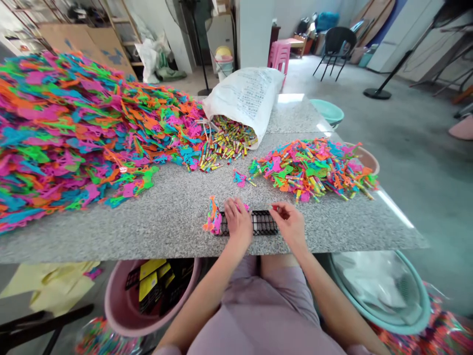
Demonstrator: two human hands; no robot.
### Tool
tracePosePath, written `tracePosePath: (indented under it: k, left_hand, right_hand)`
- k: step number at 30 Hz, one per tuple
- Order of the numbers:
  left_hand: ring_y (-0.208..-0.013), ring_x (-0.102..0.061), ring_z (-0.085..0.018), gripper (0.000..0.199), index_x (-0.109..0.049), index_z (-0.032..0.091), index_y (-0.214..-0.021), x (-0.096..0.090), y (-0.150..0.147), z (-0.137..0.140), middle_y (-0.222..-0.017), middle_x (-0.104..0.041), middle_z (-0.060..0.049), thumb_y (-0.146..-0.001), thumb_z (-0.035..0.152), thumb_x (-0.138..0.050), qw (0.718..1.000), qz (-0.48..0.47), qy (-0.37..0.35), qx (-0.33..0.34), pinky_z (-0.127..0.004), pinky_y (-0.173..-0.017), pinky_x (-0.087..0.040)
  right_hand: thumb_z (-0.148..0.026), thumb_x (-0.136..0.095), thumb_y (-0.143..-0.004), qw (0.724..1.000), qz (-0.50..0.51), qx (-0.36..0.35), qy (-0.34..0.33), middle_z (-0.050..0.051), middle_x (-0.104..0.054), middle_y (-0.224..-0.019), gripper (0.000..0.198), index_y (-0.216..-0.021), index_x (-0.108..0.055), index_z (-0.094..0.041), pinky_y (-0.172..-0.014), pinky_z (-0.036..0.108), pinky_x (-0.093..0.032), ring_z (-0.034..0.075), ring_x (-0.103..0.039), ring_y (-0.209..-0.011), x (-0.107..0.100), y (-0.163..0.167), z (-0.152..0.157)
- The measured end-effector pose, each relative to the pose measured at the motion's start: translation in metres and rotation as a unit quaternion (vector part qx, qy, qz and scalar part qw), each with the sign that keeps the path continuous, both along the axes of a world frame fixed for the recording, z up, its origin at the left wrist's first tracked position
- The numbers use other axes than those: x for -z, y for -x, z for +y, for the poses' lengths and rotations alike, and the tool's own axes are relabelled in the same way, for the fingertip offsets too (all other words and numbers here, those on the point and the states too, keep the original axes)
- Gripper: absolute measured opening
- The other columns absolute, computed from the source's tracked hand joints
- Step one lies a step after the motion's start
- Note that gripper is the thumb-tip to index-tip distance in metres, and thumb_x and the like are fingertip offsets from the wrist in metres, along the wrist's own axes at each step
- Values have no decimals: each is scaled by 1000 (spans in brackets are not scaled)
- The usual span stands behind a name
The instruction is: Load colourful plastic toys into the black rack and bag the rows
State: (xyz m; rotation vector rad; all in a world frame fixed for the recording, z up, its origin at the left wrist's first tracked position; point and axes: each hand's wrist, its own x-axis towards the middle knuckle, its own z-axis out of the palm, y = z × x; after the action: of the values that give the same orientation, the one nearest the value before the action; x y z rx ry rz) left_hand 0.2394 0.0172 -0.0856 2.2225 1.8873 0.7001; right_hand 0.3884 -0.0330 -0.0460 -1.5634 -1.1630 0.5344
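Note:
A black plastic grid rack lies on the speckled stone table in front of me. My left hand rests across its left half, fingers stretched out, with a bit of pink plastic showing by the fingertips. Orange, pink and blue plastic figures stand bunched at the rack's left end. Over the right end, my right hand is closed in a pinch; a small red spot shows at its fingers, but what it holds is unclear. Beyond the rack are a few loose blue and pink pieces.
A huge heap of bright plastic figures covers the left. A white sack spills yellow-striped small tubes. Figures with tubes form a pile at right. Below the edge stand a pink tub and a teal basin.

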Motion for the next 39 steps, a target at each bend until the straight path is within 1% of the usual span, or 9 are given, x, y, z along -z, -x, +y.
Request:
tracePosePath:
  k: [3, 8, 13, 15, 18, 22, 26, 32, 39]
  left_hand:
    - [-132, -45, -44, 50, -42, 0, -139, -8, -10, 23, -136, -49, -34, -92, 16, -41, 999, 3, 31, -24, -67, -105, -36]
    - [-107, -61, -28, 58, -44, 14, -141, -17, -8, 27, -115, -62, -16, -84, 5, -42, 998, -19, 64, 17, -45, -97, -46]
    - [-114, -57, -38, 39, -55, 5, -120, -21, -23, 43, -113, -59, -25, -89, 27, -52, 993, -66, 94, -28, -53, -96, -43]
    - [-116, -55, -42, 39, -59, 8, -106, -23, -34, 54, -112, -61, -26, -82, 37, -66, 988, -99, 112, -36, -58, -97, -40]
    - [-111, -58, -37, 38, -58, 16, -94, -27, -45, 67, -104, -65, -18, -69, 35, -79, 973, -176, 145, -20, -54, -97, -41]
    - [-86, -65, -22, 37, -55, 16, -98, -39, -44, 54, -85, -66, -5, -71, 31, -76, 927, -319, 192, 41, -38, -84, -50]
    - [-76, -66, -15, 46, -53, 17, -113, -58, -31, 12, -86, -67, -2, -82, 48, -66, 852, -449, 247, 108, -28, -71, -54]
    - [-73, -62, -9, 37, -60, 17, -96, -90, -18, -21, -85, -67, 1, -74, 39, -80, 686, -633, 336, 125, -20, -69, -53]
    - [-67, -58, -8, 35, -62, 17, -97, -97, -18, -22, -79, -64, 2, -75, 37, -81, 706, -618, 311, 152, -19, -65, -50]
  right_hand:
    - [-42, -58, -90, 1000, -8, -5, -26, 8, -67, -99, 26, -98, -69, -20, -78, 33, -52, 20, -63, -90, 0, -12, -12]
    - [-38, -43, -98, 998, 21, -61, 8, 7, -70, -97, 32, -115, -65, -21, -83, 36, -53, 20, -66, -87, 20, -5, -12]
    - [-31, -44, -94, 1000, -25, 8, 16, 13, -69, -107, 34, -120, -61, -16, -89, 41, -50, 24, -65, -96, 44, -5, 7]
    - [-33, -46, -93, 1000, -3, 10, 25, 12, -70, -99, 32, -115, -61, -15, -84, 40, -51, 24, -66, -89, 51, -7, 14]
    - [-36, -48, -93, 999, 22, -7, 33, 9, -70, -92, 28, -104, -65, -16, -79, 36, -51, 21, -65, -82, 55, -12, 20]
    - [-37, -53, -93, 1000, 23, 6, 8, 9, -70, -97, 29, -103, -70, -16, -78, 34, -52, 19, -64, -84, 35, -18, 9]
    - [-34, -57, -94, 999, -2, 6, -46, 9, -69, -102, 26, -110, -72, -19, -85, 34, -53, 20, -65, -94, -5, -20, -16]
    - [-31, -54, -97, 996, -51, -41, -52, 7, -68, -104, 26, -115, -72, -25, -86, 32, -53, 19, -66, -95, -44, -14, -37]
    - [-31, -49, -99, 996, -62, -55, -39, 6, -66, -99, 30, -118, -72, -26, -80, 31, -54, 18, -65, -88, -53, -13, -45]
